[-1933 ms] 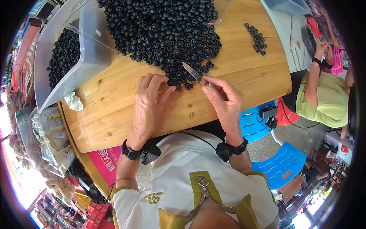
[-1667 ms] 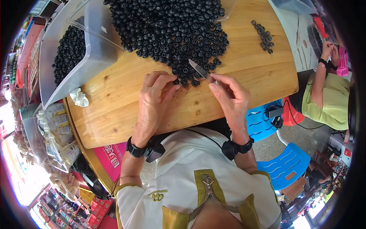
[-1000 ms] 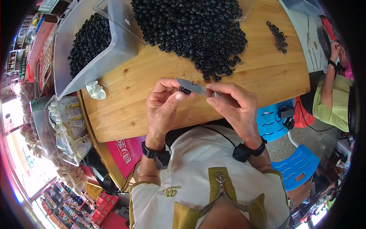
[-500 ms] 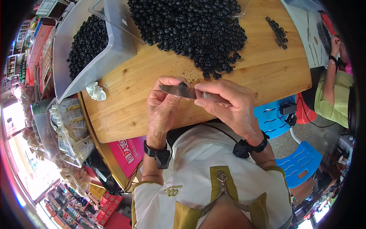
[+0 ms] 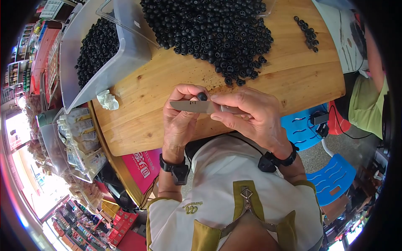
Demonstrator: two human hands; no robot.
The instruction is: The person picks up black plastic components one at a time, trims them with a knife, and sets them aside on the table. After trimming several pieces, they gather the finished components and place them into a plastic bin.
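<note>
My right hand [image 5: 251, 113] is closed on the handle of a small knife [image 5: 192, 106], whose broad steel blade points left, its flat side facing up at me. Pinched in the fingers of my left hand [image 5: 181, 117] is a round black part [image 5: 202, 96], just beyond the blade. The blade lies across my left thumb and hides some of those fingers. Both hands are above the near part of the wooden table [image 5: 138, 129]. On the far side of the table spreads a large heap of the same black round parts [image 5: 209, 33].
A clear plastic bin [image 5: 136, 54] at the left holds many more black parts. Crumpled white paper [image 5: 107, 100] lies beside it. A short row of black parts [image 5: 309, 35] sits at the far right. Blue chairs [image 5: 333, 180] and another person's green-clothed body [image 5: 368, 104] are at the right.
The knife blade has turned so its flat side shows more and reaches slightly further left. The other person's arm at the right has moved. My hands stay nearly in place.
</note>
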